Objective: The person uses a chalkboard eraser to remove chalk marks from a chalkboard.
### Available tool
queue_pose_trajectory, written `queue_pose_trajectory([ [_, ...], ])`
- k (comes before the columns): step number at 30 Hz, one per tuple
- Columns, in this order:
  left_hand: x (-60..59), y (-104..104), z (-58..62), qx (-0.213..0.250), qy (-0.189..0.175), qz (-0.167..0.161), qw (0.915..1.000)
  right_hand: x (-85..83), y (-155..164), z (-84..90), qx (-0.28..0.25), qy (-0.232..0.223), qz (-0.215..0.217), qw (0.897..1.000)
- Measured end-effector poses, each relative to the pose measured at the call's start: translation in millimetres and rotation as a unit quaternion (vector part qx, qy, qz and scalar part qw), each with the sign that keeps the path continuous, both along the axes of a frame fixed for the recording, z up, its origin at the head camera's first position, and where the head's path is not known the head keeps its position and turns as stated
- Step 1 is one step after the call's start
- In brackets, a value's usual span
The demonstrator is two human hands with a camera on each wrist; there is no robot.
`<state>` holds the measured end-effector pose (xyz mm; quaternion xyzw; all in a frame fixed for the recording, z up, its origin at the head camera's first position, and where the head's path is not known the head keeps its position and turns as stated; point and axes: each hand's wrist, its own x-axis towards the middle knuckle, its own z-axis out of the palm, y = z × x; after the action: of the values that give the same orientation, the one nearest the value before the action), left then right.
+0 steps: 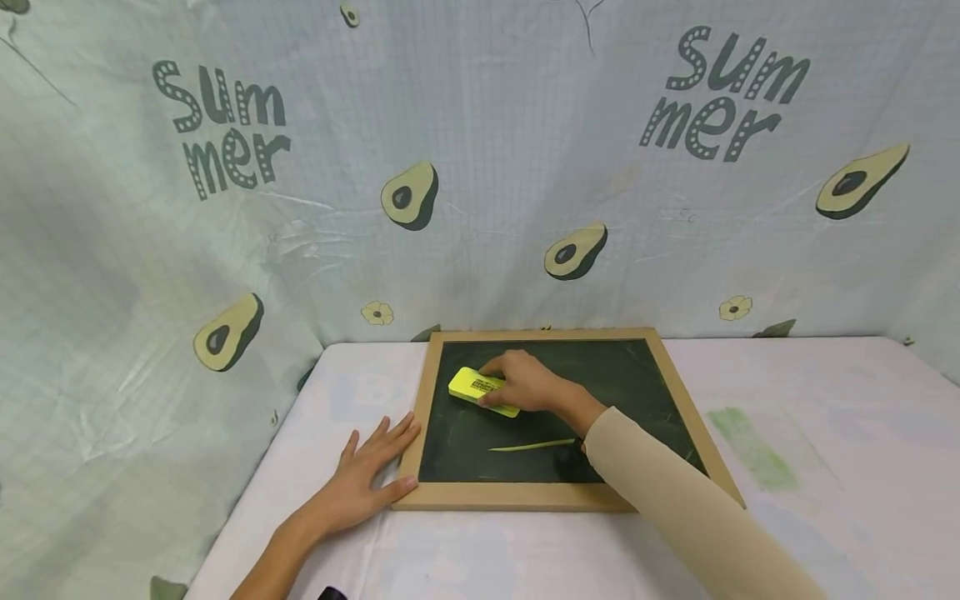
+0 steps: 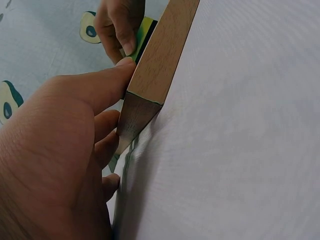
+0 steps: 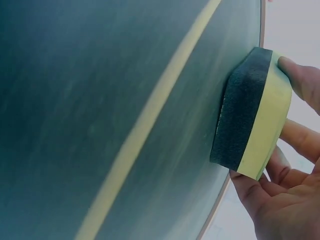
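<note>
Right wrist view: right hand point(image 3: 285, 200) grips a yellow-backed, dark-foam eraser point(image 3: 250, 115) against the chalkboard point(image 3: 75, 100); left hand point(image 1: 360, 479) flat.

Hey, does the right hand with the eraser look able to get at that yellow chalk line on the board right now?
Probably yes. The right hand holds the yellow eraser on the chalkboard, and the chalk line lies just nearer on the same bare surface, with nothing between. The left hand rests flat at the frame's corner, out of the way.
</note>
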<state>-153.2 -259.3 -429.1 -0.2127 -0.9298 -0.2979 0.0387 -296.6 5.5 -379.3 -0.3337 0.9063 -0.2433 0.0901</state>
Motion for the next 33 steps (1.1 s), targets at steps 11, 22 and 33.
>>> queue_pose_trajectory([
  [11, 1.5, 0, 2.2, 0.01, -0.003, 0.003, 0.9999, 7.8, -2, 5.6, 0.004, -0.009, 0.055, 0.998],
  [22, 2.4, 2, 0.4, 0.008, -0.007, 0.0, 0.9999, 11.5, 25, 9.5, 0.032, 0.005, 0.059, 0.998],
  [33, 2.7, 2, 0.1, 0.016, 0.006, -0.006, 0.9998, 18.5, 96, 24.4, 0.015, 0.038, -0.022, 0.999],
])
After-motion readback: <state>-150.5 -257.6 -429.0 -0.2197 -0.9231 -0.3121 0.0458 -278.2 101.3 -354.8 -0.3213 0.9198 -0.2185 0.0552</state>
